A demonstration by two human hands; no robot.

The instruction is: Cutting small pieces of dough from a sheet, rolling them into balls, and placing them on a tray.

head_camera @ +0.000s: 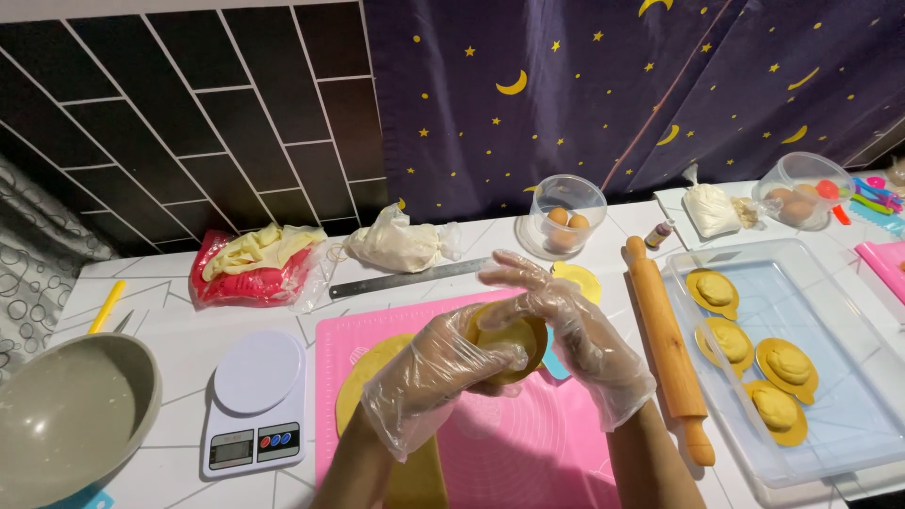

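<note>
Thin crinkly clear plastic gloves (528, 349); right of the grip, smooth wooden rolling pin (667, 344); beneath, matt pink silicone mat (509, 443).

A round piece of yellow dough (510, 341) sat cupped between the gloved left hand (436, 375) and the gloved right hand (577, 332), raised above the pink mat. It seemed folded into a shallow cup around a filling, though the clear gloves hid most of its edge. Its open face was tilted toward the camera, with the fingers pressed around its rim.
</note>
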